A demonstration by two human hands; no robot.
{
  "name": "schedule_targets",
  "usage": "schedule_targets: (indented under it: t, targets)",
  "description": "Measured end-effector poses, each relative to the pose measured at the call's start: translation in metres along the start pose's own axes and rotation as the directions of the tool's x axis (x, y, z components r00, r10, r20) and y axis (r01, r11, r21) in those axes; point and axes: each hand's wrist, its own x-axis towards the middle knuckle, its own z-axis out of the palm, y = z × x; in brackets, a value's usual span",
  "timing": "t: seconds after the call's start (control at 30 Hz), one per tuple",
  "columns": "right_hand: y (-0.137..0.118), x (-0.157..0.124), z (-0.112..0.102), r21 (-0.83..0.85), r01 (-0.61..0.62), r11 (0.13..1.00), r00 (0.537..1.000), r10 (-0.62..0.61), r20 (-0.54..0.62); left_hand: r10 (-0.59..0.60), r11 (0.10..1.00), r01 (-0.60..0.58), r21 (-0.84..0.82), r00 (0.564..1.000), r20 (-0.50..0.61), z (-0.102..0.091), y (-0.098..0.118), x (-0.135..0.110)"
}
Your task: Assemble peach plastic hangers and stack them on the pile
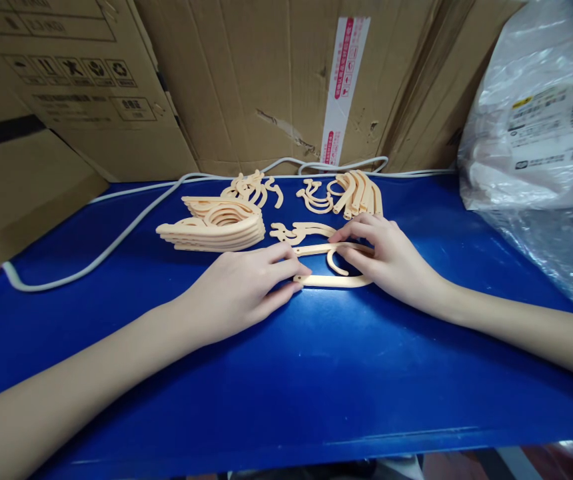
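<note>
A beige plastic folding hanger (334, 282) lies on the blue table, its two arms side by side and its curved hook (335, 264) between them. My left hand (249, 283) is closed, fingertips pinching the lower arm's left end, beside the upper arm's end. From the right, my right hand (391, 260) closes over the hanger's other end, hiding that joint. Just behind lies a loose hook piece (302, 233), close to my right fingertips. Left of it is a stack of folded hangers (216, 233).
Farther back are a pile of hook pieces (251, 191), more hooks (313, 197) and several loose hanger arms (359, 193). A white cable (131, 232) runs along the table's left and back. Cardboard boxes (246, 87) wall the rear; a plastic bag (531, 133) stands right.
</note>
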Motion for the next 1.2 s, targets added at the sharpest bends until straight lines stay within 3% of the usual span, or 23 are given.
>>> schedule_targets:
  t: [0.1, 0.2, 0.33, 0.4, 0.73, 0.97, 1.07, 1.2]
  targets:
    - [-0.001, -0.001, -0.001, -0.022, 0.009, 1.000, 1.000, -0.009, -0.028, 0.008, 1.000, -0.008, 0.002, 1.000, 0.002, 0.000, 0.001, -0.001]
    - [-0.008, -0.003, -0.003, -0.084, 0.128, 0.988, 0.989, -0.134, -0.062, 0.017, 1.000, -0.016, 0.015, 1.000, -0.010, 0.001, 0.001, -0.001]
    - [-0.019, -0.009, -0.005, -0.287, 0.401, 0.870, 0.903, -0.428, -0.034, -0.002, 0.999, 0.002, 0.041, 1.000, -0.021, 0.000, 0.002, -0.001]
    - [-0.022, -0.011, -0.005, -0.347, 0.475, 0.808, 0.862, -0.506, 0.003, -0.006, 0.999, 0.007, 0.047, 1.000, -0.021, -0.001, 0.002, 0.000]
    - [-0.025, -0.010, -0.004, -0.385, 0.626, 0.678, 0.767, -0.624, 0.149, -0.031, 0.998, 0.027, -0.058, 0.997, -0.070, -0.001, 0.006, 0.000]
    - [-0.029, -0.016, -0.007, -0.483, 0.665, 0.570, 0.690, -0.717, 0.104, -0.156, 0.896, 0.119, -0.428, 0.986, -0.052, -0.007, 0.002, 0.002]
    - [-0.031, -0.017, -0.009, -0.483, 0.656, 0.581, 0.697, -0.711, 0.091, -0.177, 0.882, 0.129, -0.452, 0.982, -0.064, -0.006, 0.000, 0.003]
    - [-0.030, -0.019, -0.009, -0.455, 0.625, 0.635, 0.745, -0.658, 0.105, -0.138, 0.935, 0.117, -0.333, 0.990, -0.040, -0.003, 0.002, 0.004]
